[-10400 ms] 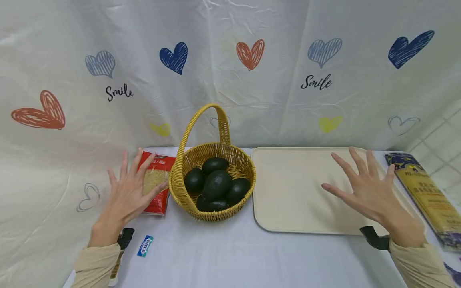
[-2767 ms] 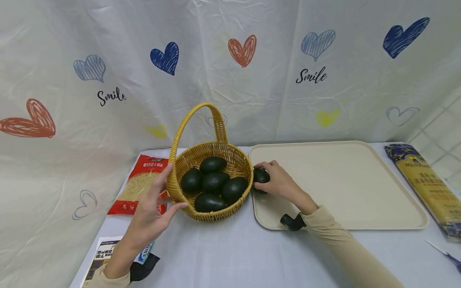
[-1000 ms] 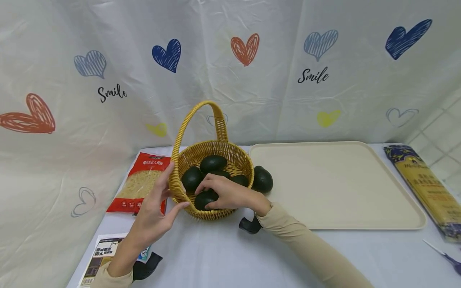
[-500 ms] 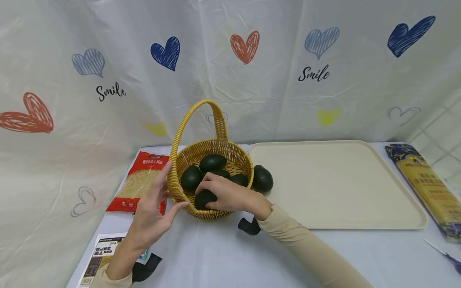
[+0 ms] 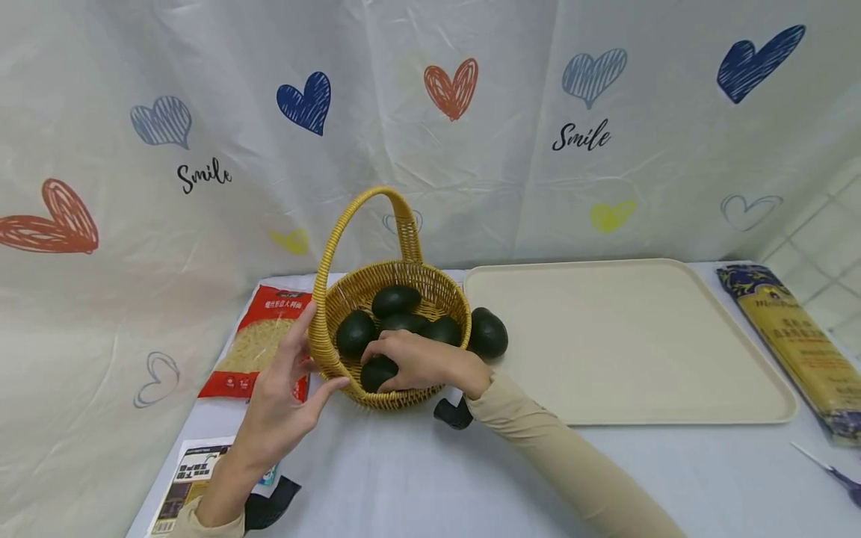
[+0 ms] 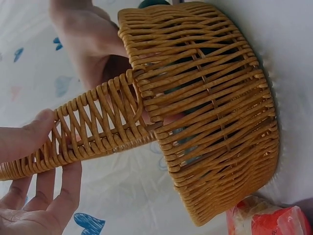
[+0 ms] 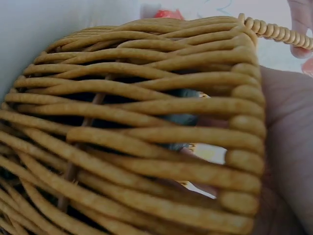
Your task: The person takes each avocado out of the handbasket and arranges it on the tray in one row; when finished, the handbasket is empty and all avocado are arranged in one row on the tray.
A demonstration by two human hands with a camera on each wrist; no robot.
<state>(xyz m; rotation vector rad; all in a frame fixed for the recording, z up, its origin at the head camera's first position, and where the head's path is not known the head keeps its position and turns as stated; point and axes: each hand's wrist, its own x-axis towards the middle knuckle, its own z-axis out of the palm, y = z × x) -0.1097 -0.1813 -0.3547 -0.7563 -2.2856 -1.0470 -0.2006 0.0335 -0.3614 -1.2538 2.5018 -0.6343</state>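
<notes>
My left hand (image 5: pixel 279 403) holds the handle (image 5: pixel 329 254) of a yellow wicker basket (image 5: pixel 397 402) between thumb and fingers, low on its left side. The left wrist view shows the thumb on one face of the handle (image 6: pixel 98 122) and fingers on the other. Inside the basket, my right hand (image 5: pixel 424 362) curls its fingers round a dark green avocado (image 5: pixel 378 375) near the front wall. Several more avocados lie behind it, one of them (image 5: pixel 356 334) at the left. In the right wrist view the basket weave (image 7: pixel 146 107) hides most of that grasp.
Right of the basket, one avocado (image 5: pixel 488 333) lies at the left end of a cream tray (image 5: pixel 625 344). A red pasta bag (image 5: pixel 258 340) is at left, a yellow pasta bag (image 5: pixel 787 344) at far right. Scissors (image 5: pixel 841 478) lie at the right edge.
Both hands were spread over the table at first; the left then took the handle. The right hand left an avocado on the tray and reached into the basket. The last second shows little movement.
</notes>
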